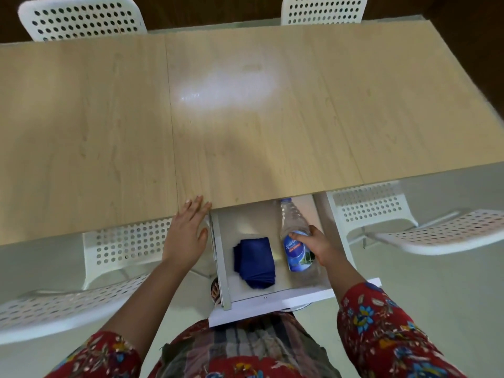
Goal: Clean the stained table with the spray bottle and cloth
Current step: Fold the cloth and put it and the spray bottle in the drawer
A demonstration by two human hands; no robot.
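2 sleeves (381,323); right hand (317,246) grips 1 bottle (293,222); left hand (188,236) spread on table (245,118); 1 cloth (255,264); 4 chairs (81,19)

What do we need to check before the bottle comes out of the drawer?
1. Drawer open wide enough: ok.
2. Right hand has a grip on the bottle: ok, fingers curl round its label.
3. Bottle cap clear of the table edge: cannot tell, it lies right at the edge.
4. Cloth easy to reach: ok, folded beside the bottle.
5. Left hand free for the cloth: ok, flat on the table edge, holding nothing.
6. Stain found: cannot tell, only glare shows.
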